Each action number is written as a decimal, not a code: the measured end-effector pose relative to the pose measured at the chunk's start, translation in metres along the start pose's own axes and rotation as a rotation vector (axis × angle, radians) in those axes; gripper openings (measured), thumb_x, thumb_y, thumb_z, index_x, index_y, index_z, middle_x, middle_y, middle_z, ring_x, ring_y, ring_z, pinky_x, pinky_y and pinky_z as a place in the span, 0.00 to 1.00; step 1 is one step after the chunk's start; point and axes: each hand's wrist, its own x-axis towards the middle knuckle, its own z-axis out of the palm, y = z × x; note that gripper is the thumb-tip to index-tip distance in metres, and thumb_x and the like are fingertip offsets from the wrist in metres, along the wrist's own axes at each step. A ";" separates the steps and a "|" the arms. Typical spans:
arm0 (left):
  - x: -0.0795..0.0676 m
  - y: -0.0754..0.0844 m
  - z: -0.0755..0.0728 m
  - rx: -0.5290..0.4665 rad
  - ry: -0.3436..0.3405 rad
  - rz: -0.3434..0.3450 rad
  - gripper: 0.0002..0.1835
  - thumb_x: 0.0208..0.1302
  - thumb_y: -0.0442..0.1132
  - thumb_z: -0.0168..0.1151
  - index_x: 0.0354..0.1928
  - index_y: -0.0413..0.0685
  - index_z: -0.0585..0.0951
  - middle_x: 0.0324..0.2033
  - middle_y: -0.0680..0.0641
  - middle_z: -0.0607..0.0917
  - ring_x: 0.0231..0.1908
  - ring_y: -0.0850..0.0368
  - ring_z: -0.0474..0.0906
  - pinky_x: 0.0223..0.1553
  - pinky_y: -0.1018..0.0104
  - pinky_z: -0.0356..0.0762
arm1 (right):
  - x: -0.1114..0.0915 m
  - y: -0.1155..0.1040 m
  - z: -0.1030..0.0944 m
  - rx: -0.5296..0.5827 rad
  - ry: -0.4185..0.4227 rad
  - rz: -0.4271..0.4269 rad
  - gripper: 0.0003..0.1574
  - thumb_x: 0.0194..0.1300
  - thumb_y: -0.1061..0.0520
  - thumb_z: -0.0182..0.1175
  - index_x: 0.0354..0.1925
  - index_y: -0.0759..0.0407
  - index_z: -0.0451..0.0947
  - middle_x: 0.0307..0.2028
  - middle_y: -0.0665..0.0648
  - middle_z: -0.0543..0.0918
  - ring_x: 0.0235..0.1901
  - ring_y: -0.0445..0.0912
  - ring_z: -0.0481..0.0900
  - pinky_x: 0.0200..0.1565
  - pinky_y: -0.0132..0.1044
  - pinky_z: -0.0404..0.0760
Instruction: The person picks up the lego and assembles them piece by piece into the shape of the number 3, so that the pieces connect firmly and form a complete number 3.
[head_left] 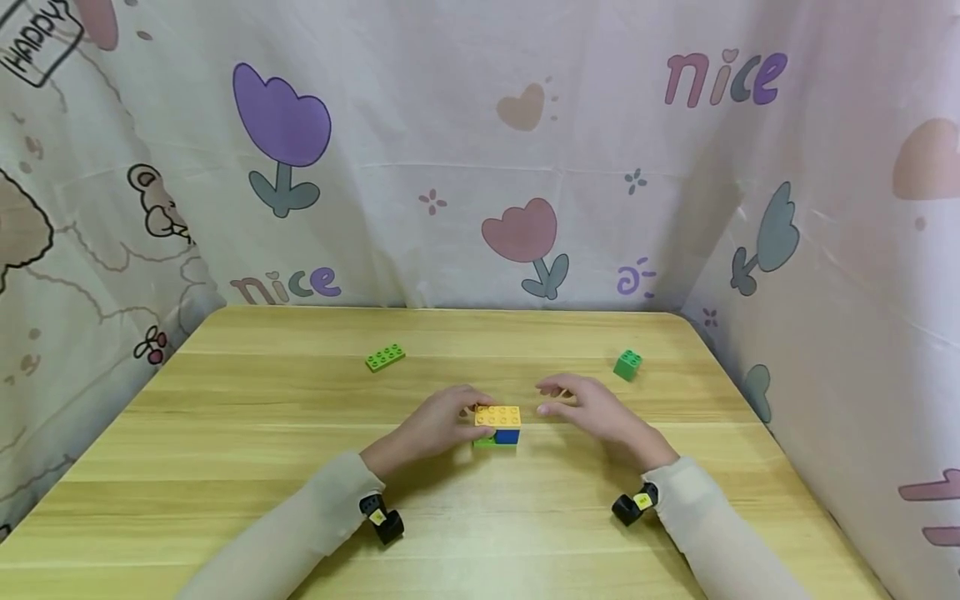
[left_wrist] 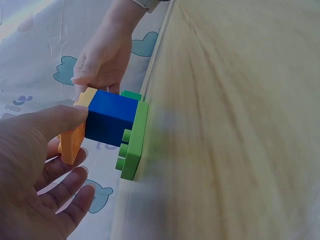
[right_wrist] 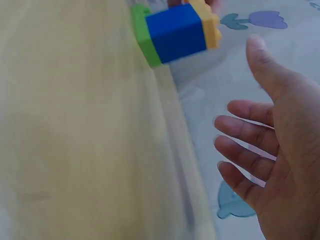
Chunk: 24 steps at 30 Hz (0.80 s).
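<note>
The thumb and index finger of the left hand (head_left: 442,421) pinch the left end of a yellow plate (head_left: 497,416), thumb on its near edge and index finger on the far side; the other fingers curl loosely below it. The yellow plate, studs upward, is the top layer of a small stack of toy bricks near the middle of the scene. Beneath its right end is a blue brick (head_left: 507,436), and below that a light green plate (left_wrist: 135,150). To the left of the blue brick, a gap separates the two plates, and studs on the light green plate show there. The stack seems to rest on the wooden table (head_left: 487,533), though the blurred wrist views make contact hard to confirm.

Just right of the stack is the right hand (head_left: 600,412), apart from it, fingers gently bent, thumb held away from them, grasping nothing.

Farther back on the table, a lime plate (head_left: 386,357) lies to the left and a green brick (head_left: 627,364) sits to the right, both studs up. Pale sleeves cover the forearms, and each wrist wears a small black camera. Behind hangs a pale curtain (head_left: 412,125) printed with tulips, hearts and the word "nice".
</note>
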 end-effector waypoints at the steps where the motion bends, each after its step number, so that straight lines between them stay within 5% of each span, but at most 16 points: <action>1: 0.000 0.000 0.000 0.002 -0.002 -0.003 0.21 0.61 0.48 0.70 0.56 0.52 0.82 0.48 0.52 0.83 0.43 0.59 0.79 0.45 0.61 0.78 | 0.000 0.001 -0.003 -0.018 0.016 0.005 0.35 0.64 0.34 0.60 0.60 0.52 0.76 0.51 0.50 0.82 0.51 0.46 0.76 0.54 0.50 0.75; 11: 0.000 0.000 0.000 0.009 -0.004 0.002 0.22 0.62 0.47 0.69 0.57 0.51 0.82 0.50 0.51 0.83 0.44 0.59 0.79 0.45 0.61 0.78 | -0.004 0.018 -0.031 -0.159 0.186 0.015 0.32 0.66 0.38 0.62 0.60 0.56 0.77 0.57 0.57 0.79 0.56 0.55 0.74 0.57 0.55 0.72; 24: -0.001 0.001 0.000 -0.010 0.006 0.010 0.21 0.61 0.48 0.70 0.55 0.51 0.82 0.48 0.53 0.83 0.43 0.60 0.78 0.45 0.61 0.78 | -0.008 0.044 -0.053 -0.275 0.290 0.034 0.35 0.65 0.41 0.64 0.62 0.60 0.74 0.60 0.65 0.75 0.61 0.61 0.68 0.62 0.60 0.62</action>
